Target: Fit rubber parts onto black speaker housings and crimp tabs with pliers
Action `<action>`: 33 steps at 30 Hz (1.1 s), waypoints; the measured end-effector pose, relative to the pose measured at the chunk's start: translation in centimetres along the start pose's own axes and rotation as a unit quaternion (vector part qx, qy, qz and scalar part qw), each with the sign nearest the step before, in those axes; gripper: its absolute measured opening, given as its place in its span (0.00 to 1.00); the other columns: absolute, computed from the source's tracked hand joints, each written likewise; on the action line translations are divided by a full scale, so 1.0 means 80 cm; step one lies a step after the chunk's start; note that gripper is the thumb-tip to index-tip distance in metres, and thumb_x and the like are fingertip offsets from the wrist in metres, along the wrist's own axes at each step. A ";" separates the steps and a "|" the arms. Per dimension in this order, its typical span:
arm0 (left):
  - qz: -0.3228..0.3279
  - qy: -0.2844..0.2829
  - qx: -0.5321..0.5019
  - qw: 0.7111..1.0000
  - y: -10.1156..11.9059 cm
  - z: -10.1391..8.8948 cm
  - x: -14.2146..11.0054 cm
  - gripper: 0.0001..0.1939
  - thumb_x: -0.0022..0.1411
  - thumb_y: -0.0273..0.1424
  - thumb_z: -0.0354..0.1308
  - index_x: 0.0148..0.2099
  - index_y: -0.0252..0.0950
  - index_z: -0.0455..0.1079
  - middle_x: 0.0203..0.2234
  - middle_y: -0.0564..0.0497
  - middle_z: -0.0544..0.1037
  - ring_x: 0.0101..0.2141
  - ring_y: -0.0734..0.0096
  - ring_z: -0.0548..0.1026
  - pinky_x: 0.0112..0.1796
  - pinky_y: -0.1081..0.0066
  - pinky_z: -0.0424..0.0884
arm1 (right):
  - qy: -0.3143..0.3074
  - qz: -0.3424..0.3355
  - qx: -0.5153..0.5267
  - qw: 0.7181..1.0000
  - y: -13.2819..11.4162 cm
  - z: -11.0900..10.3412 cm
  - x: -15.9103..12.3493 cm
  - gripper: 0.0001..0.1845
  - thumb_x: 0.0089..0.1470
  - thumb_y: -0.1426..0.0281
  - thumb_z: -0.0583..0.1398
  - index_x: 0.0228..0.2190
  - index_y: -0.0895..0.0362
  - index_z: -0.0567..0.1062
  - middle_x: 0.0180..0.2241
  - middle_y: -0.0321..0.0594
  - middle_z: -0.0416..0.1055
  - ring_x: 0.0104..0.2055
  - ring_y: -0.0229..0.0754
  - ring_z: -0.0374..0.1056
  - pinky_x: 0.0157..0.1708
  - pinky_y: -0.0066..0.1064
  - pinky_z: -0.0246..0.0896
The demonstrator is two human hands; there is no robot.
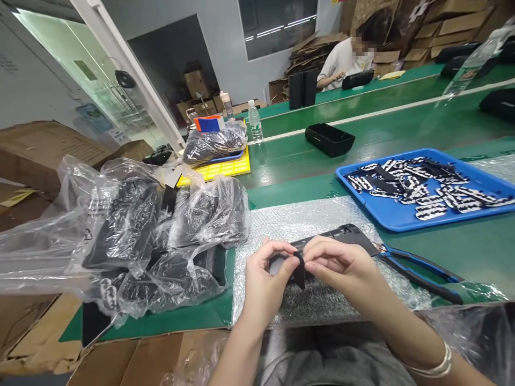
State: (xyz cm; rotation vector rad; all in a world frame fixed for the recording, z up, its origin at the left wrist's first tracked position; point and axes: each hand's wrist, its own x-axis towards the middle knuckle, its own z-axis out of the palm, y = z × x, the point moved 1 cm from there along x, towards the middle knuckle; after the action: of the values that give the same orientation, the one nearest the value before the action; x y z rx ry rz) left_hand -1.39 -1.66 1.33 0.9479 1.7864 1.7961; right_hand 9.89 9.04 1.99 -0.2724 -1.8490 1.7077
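Observation:
Between thumb and fingers, my left hand (pixel 265 279) grips a small, thin black piece (pixel 299 274) tilted on edge. My right hand (pixel 346 264) is closed at the same piece's right edge, its thumb and fingertips pinched together there; what exactly they hold is partly hidden. Beneath and behind the hands, a long black plastic part (pixel 356 237) lies on bubble wrap (pixel 333 308), mostly covered by the fingers. To the right, pliers with blue and black handles (pixel 418 268) rest with their jaws close to that part's end.
Right of the hands is a blue tray (pixel 434 224) of black-and-white strip parts. Clear bags of black parts (pixel 209 212) crowd the left. A black box-shaped unit (pixel 330 139) and a water bottle (pixel 255 122) stand farther back. Across the table, a person (pixel 341 61) handles a black unit.

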 end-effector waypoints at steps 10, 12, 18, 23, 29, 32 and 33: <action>0.035 0.017 -0.020 0.999 -0.001 0.000 -0.003 0.03 0.51 0.31 0.67 0.31 0.37 0.79 0.27 0.49 0.78 0.31 0.68 0.75 0.34 0.73 0.71 | -0.005 -0.050 -0.084 0.995 -0.010 -0.004 0.000 0.09 0.54 0.69 0.64 0.24 0.57 0.78 0.25 0.39 0.73 0.28 0.36 0.68 0.27 0.24 0.64; 0.027 0.019 -0.023 0.999 0.000 -0.001 -0.003 0.04 0.50 0.30 0.68 0.30 0.36 0.80 0.24 0.49 0.77 0.28 0.70 0.73 0.30 0.75 0.69 | -0.010 -0.058 -0.105 0.993 -0.012 -0.005 0.000 0.09 0.54 0.70 0.64 0.23 0.57 0.77 0.25 0.40 0.73 0.28 0.37 0.68 0.27 0.25 0.64; 0.018 0.017 -0.038 0.999 0.001 -0.001 -0.003 0.03 0.47 0.29 0.69 0.28 0.35 0.80 0.23 0.48 0.78 0.23 0.74 0.70 0.25 0.77 0.67 | -0.047 -0.040 -0.129 0.990 -0.016 -0.006 0.001 0.07 0.51 0.73 0.61 0.23 0.57 0.75 0.25 0.39 0.73 0.28 0.37 0.69 0.27 0.25 0.66; 0.010 -0.012 -0.068 0.998 0.001 -0.001 -0.005 0.05 0.46 0.26 0.71 0.29 0.35 0.80 0.24 0.48 0.79 0.24 0.72 0.75 0.27 0.77 0.73 | -0.056 -0.008 -0.097 0.994 -0.018 -0.007 0.004 0.07 0.49 0.75 0.61 0.21 0.57 0.75 0.25 0.38 0.72 0.28 0.35 0.68 0.26 0.23 0.63; 0.017 -0.022 -0.076 0.997 0.002 0.000 -0.010 0.10 0.44 0.22 0.72 0.32 0.36 0.81 0.27 0.48 0.81 0.25 0.72 0.77 0.29 0.80 0.76 | -0.028 0.084 0.022 0.996 -0.008 -0.003 0.005 0.04 0.41 0.76 0.62 0.18 0.59 0.74 0.24 0.37 0.70 0.27 0.35 0.66 0.27 0.23 0.62; 0.015 0.020 -0.082 0.996 0.000 -0.001 -0.010 0.10 0.46 0.23 0.71 0.34 0.37 0.81 0.30 0.47 0.82 0.27 0.71 0.79 0.31 0.79 0.78 | 0.079 0.085 0.039 0.992 -0.002 -0.012 0.001 0.03 0.38 0.75 0.63 0.17 0.59 0.73 0.22 0.36 0.68 0.26 0.34 0.63 0.25 0.24 0.58; 0.022 0.044 -0.086 0.995 -0.002 -0.001 -0.009 0.10 0.45 0.24 0.71 0.34 0.37 0.81 0.30 0.48 0.82 0.26 0.71 0.79 0.30 0.80 0.78 | 0.125 0.076 0.042 0.988 -0.001 -0.020 -0.002 0.04 0.38 0.74 0.63 0.17 0.58 0.73 0.22 0.36 0.67 0.26 0.34 0.62 0.24 0.24 0.57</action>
State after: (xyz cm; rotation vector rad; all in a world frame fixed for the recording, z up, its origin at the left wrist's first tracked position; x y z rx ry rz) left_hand -0.99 -2.26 1.08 0.8589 1.6410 2.0100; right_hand 10.91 10.27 1.98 -0.5779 -1.6037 1.7574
